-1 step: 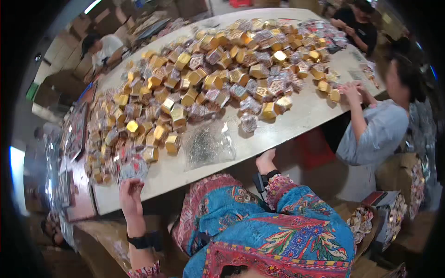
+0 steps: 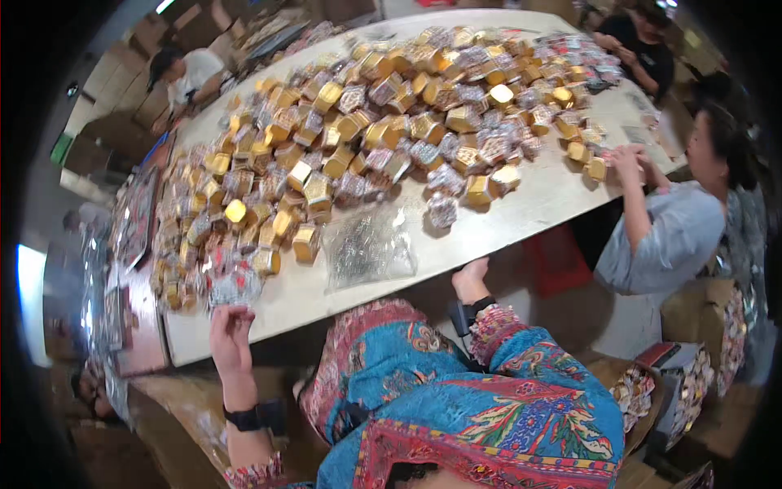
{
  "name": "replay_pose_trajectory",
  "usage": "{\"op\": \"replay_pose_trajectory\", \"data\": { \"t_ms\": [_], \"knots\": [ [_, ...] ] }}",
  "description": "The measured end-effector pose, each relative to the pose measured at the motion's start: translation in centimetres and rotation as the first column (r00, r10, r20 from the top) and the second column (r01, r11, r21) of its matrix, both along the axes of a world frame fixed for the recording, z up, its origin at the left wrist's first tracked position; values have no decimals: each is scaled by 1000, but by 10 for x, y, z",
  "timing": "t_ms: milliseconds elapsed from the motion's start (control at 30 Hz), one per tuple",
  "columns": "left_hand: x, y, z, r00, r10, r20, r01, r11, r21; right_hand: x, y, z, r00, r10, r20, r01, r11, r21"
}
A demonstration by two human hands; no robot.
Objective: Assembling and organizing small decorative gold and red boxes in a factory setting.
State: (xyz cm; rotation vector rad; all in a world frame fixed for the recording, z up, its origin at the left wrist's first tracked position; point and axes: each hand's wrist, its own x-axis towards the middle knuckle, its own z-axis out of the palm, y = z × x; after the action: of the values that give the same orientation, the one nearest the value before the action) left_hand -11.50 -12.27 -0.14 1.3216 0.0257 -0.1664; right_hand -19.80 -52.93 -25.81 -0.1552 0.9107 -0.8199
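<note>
My left hand [image 2: 232,338] is at the table's near edge, palm up with the fingers loosely bent and apart, and I see nothing in it. Just beyond its fingertips lies a crumpled clear and red plastic packet [image 2: 234,285]. My right hand [image 2: 470,281] is by the table edge, farther right; its fingers are mostly turned out of sight, and no held thing shows. Between the hands, on the table, lies a flat clear plastic bag [image 2: 371,251]. Beyond spreads a big heap of gold, many-sided wrapped packs [image 2: 358,130], with one silvery pack [image 2: 442,210] nearest my right hand.
A pale table [image 2: 521,212] carries the heap. At its right edge a person in grey [image 2: 664,232] handles gold packs; another in black [image 2: 643,53] is at the far right, and one in white [image 2: 191,77] at the far left. Filled cartons [image 2: 684,383] stand lower right.
The whole view has shifted slightly, so the table and heap sit a little farther right. My left hand has moved slightly up toward the plastic packet; my right hand stays by the edge.
</note>
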Motion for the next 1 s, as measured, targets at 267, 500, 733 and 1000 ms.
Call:
{"op": "replay_pose_trajectory", "data": {
  "t_ms": [267,500,733,1000],
  "knots": [
    [-42,-17,-29,965,137,-224,-177,969,-170,-18,-1,-7,853,339,-396,-351,935,44],
    [-55,-9,0,952,268,-151,-288,949,-130,-27,-2,25,904,301,-305,-333,941,-59],
    [-38,-31,26,968,231,-95,-245,956,-163,-37,-6,25,824,378,-421,-527,785,-326],
    [6,-36,52,983,182,-39,-185,976,-111,-46,-11,20,726,539,-428,-671,691,-268]
  ]
}}
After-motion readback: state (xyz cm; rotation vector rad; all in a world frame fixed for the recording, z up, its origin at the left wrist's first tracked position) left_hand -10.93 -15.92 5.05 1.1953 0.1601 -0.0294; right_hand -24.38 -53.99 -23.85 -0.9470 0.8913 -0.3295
